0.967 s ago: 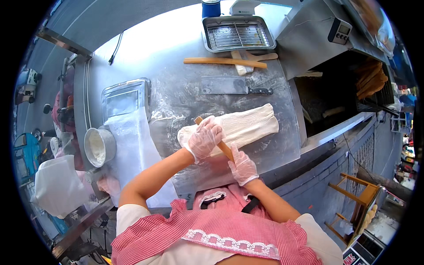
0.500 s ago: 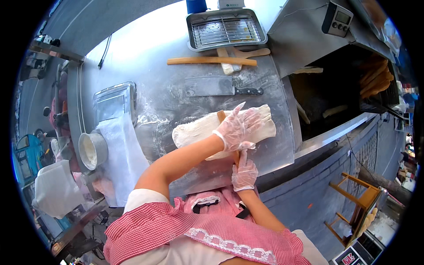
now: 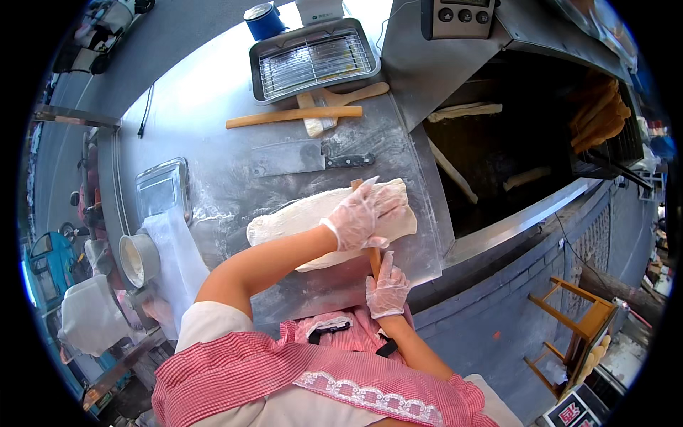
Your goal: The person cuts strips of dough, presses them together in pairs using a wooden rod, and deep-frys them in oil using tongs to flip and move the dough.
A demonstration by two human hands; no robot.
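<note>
A flattened slab of pale dough (image 3: 284, 226) lies on the floured metal worktop. Across its right part runs a thin wooden rolling pin (image 3: 376, 263), pointing away from me. My left hand (image 3: 361, 217), in a clear plastic glove, lies flat over the pin and the dough, fingers stretched to the right; it hides the pin's middle. At the dough's near edge my right hand (image 3: 388, 288), gloved too, is closed around the pin's near end with the forefinger extended. Beyond the dough rests a cleaver (image 3: 288, 158) with a black handle.
A flat wooden stick (image 3: 293, 117) lies across a pastry brush (image 3: 317, 127), near a tray with a wire rack (image 3: 313, 62). Rightward, a dark vat holds dough strips (image 3: 453, 171) and browned sticks (image 3: 597, 117). A metal pot (image 3: 139, 260) and white cloth (image 3: 174, 249) are at left.
The whole view has shifted, showing more of the vat. Relative to the dough, the rolling pin and both hands have moved toward its right end.
</note>
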